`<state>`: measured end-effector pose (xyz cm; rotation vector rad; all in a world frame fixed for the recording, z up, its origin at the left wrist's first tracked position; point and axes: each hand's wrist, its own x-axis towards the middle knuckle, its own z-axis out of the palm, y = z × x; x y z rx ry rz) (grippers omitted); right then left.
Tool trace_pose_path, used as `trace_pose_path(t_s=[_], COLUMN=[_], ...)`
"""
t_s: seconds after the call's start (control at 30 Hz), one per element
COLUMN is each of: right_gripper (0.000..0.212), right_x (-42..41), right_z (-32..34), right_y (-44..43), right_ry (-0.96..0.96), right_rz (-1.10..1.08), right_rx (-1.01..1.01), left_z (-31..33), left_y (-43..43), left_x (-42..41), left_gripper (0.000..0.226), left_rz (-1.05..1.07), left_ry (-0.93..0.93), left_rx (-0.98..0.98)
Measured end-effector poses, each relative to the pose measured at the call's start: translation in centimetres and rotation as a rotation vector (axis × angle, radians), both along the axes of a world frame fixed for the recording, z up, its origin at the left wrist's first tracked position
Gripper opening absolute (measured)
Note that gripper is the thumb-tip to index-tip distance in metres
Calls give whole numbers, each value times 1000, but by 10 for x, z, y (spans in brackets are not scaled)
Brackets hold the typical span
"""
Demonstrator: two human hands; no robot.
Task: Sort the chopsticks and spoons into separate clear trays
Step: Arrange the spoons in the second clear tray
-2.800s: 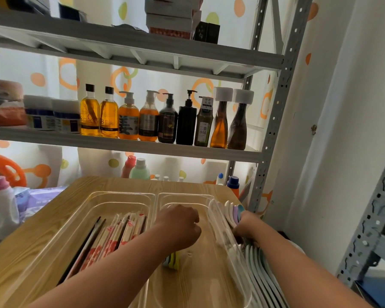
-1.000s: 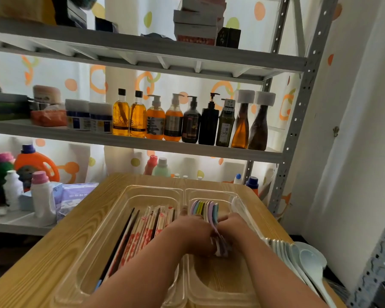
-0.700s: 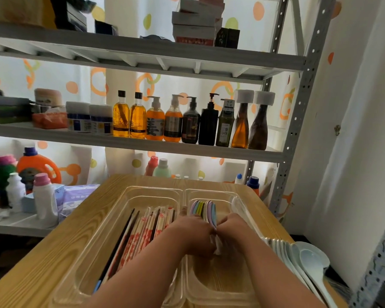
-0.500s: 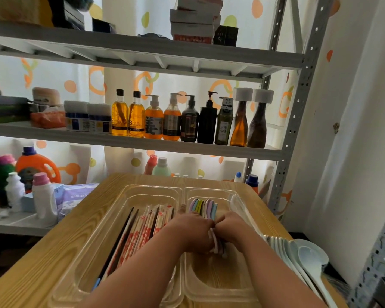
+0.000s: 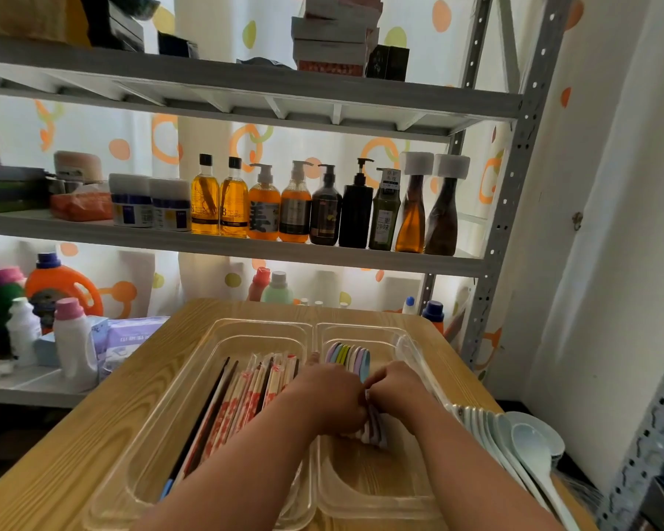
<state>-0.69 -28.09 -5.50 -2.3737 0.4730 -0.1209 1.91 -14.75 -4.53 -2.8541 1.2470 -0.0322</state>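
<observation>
I see left hand (image 5: 328, 402) and right hand (image 5: 399, 389) both curled round coloured spoons (image 5: 348, 358) | bowls jut beyond the knuckles | inside right tray (image 5: 412, 348)

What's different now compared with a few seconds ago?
The right hand carried the coloured spoons leftward, from beside the right tray into it, where the left hand now holds them too. The chopsticks in the left tray and the white spoons on the table stayed put.

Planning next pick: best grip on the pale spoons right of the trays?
Probably the handles, from the near right: the pale spoons lie nested, handles running toward the person, and the right tray wall crowds their left.
</observation>
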Motion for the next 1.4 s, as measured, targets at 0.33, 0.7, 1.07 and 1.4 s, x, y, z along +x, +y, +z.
trace_pose_path(t_s=[0.33,0.7,1.07,1.4], right_gripper=[19,21,12,26], right_x=[1,10,-15,-17], right_z=[-1,-1,42,29], right_y=[1,-3,-25,-97], right_ry=[-9,35,-234,100], right_rz=[1,-23,68,-126], right_rx=[23,3,-7,-265], left_z=[0,8,23,21], left_y=[3,1,-19,-36], left_x=[-2,9,-5,-7], left_gripper=[41,38,38,36], left_rz=[21,85,87,92], left_ry=[-4,216,87,110], left_rx=[-34,-262,-317,-345])
